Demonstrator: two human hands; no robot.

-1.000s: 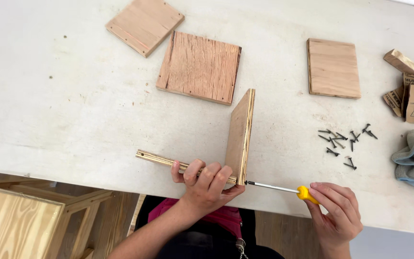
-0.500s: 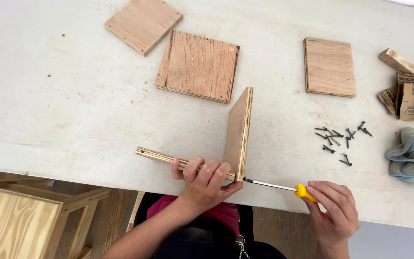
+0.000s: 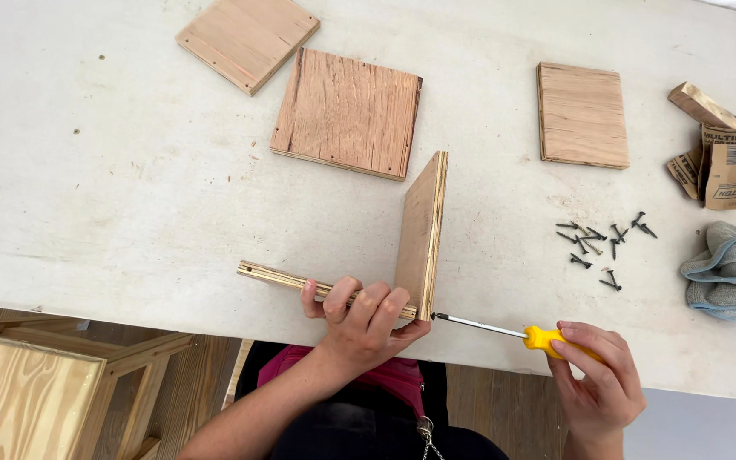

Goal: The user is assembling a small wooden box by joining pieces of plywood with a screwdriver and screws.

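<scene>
Two plywood panels (image 3: 422, 234) are held joined at a right angle near the front edge of a white table (image 3: 112, 187), one standing on edge, the other seen edge-on along the table front. The corner where they meet is gripped by the left hand (image 3: 364, 319), its fingers curled over the edge-on panel. A yellow-handled screwdriver (image 3: 504, 330) is clasped in the closed right hand (image 3: 596, 379), its tip set against the lower corner of the upright panel. Three loose wooden squares (image 3: 347, 112) are laid flat farther back. A scatter of dark screws (image 3: 600, 243) is seen to the right, with a grey cloth (image 3: 733, 273) beyond.
</scene>
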